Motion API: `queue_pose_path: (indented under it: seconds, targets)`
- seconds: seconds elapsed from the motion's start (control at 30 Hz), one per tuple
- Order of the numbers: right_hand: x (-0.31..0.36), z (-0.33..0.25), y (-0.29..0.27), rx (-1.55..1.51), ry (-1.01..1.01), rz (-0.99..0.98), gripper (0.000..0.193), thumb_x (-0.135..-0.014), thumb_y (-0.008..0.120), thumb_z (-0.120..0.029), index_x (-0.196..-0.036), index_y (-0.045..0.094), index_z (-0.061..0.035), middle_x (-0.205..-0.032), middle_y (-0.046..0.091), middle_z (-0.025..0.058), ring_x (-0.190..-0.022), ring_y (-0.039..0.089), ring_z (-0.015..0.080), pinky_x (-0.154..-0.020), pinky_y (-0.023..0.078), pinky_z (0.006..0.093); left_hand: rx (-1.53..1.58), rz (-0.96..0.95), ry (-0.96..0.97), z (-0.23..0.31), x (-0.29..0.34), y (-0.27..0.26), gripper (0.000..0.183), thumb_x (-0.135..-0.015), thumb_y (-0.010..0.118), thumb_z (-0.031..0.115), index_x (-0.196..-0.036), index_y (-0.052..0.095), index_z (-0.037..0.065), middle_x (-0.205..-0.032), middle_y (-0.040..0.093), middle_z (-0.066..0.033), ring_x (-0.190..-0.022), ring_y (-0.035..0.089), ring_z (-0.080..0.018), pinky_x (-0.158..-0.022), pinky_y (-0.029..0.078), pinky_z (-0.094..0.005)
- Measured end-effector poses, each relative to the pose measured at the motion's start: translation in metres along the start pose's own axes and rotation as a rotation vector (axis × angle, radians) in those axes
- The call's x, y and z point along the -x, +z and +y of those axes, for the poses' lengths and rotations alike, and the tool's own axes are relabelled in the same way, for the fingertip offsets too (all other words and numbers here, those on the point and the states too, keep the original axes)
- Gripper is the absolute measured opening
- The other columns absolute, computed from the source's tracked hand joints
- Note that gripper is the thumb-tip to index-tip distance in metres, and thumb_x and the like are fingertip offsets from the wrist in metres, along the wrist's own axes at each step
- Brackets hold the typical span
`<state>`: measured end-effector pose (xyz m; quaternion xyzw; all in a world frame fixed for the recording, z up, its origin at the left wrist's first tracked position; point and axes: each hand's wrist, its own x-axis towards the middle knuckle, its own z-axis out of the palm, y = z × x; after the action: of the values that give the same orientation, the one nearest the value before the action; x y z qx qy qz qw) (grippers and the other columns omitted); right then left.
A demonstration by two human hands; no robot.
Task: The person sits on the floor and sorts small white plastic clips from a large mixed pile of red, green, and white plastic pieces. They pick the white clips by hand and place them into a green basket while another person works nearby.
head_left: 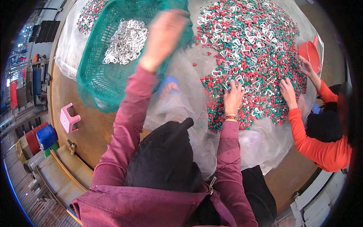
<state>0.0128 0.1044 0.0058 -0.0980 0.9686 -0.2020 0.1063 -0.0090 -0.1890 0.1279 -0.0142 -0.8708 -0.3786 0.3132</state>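
Observation:
My left hand (pixel 165 38) is smeared by motion over the right side of a green mesh basket (pixel 86 72). Its fingers are too blurred to show what they hold, if anything. Inside the basket lies a heap of white hook-shaped clips (pixel 126 41). My right hand (pixel 233 95), with a beaded bracelet at its wrist, reaches fingers down, slightly apart, into a wide pile of red and green pebble-like pieces (pixel 257 64). More white clips (pixel 249 38) are mixed through that pile, some by my right fingertips. The tips themselves are partly hidden among the pieces.
At the right, a person in an orange sleeve (pixel 302 130) has both hands at the pile, near a red scoop (pixel 311 55). Pale sheeting (pixel 189 72) spreads under the pile and over my legs. A pink stool (pixel 69 118) and a blue container (pixel 46 137) stand at left.

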Motion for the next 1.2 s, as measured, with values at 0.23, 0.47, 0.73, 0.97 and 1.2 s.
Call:
queue_pose_path:
  seconds: [0.23,0.47,0.73,0.97,1.2]
  targets:
    - [-0.004,0.039,-0.045,-1.394,0.402,-0.201,0.042,-0.091,0.047,-0.004,-0.132,0.038,-0.0040,-0.095,0.062,0.0161,-0.072,0.062,0.0185,-0.060,0.059,0.0357,-0.374,-0.896,-0.077,0.024,0.097,0.162,0.043,-0.077,0.063,0.012,-0.116,0.045,0.007,-0.103,0.054,-0.0235,-0.095,0.058,-0.0383,-0.075,0.050,-0.0438]
    - [0.002,0.046,-0.052,-1.962,0.406,-0.407,0.056,-0.089,0.042,0.001,-0.141,0.023,-0.0050,-0.126,0.045,0.0240,-0.114,0.051,0.0354,-0.095,0.042,0.0574,-0.074,-1.008,-0.210,0.006,0.110,0.161,0.047,-0.071,0.070,0.013,-0.112,0.048,0.005,-0.091,0.061,-0.0212,-0.090,0.059,-0.0385,-0.075,0.047,-0.0465]
    - [0.003,0.053,-0.035,-1.666,0.552,0.015,0.033,-0.085,0.059,-0.001,-0.116,0.049,0.0046,-0.098,0.062,0.0156,-0.081,0.066,0.0261,-0.069,0.058,0.0354,0.053,-0.984,-0.360,0.022,0.083,0.139,0.059,-0.063,0.080,0.029,-0.113,0.053,0.009,-0.084,0.063,-0.0152,-0.083,0.062,-0.0298,-0.071,0.047,-0.0389]
    - [0.001,0.047,-0.049,-1.382,0.525,-0.118,0.030,-0.088,0.061,-0.018,-0.112,0.059,-0.0003,-0.083,0.065,0.0106,-0.057,0.061,0.0113,-0.043,0.046,0.0211,0.492,-1.038,-0.664,0.023,0.075,0.140,0.036,-0.078,0.069,0.030,-0.103,0.058,0.007,-0.069,0.061,-0.0103,-0.064,0.060,-0.0251,-0.060,0.046,-0.0363]
    - [0.000,0.050,-0.044,-1.114,0.429,-0.077,0.037,-0.088,0.051,-0.005,-0.124,0.045,0.0003,-0.077,0.061,0.0081,-0.054,0.057,0.0109,-0.046,0.042,0.0221,0.055,-0.813,-0.012,0.027,0.096,0.162,0.031,-0.077,0.066,0.021,-0.105,0.058,0.009,-0.084,0.057,-0.0089,-0.084,0.057,-0.0247,-0.071,0.048,-0.0362]
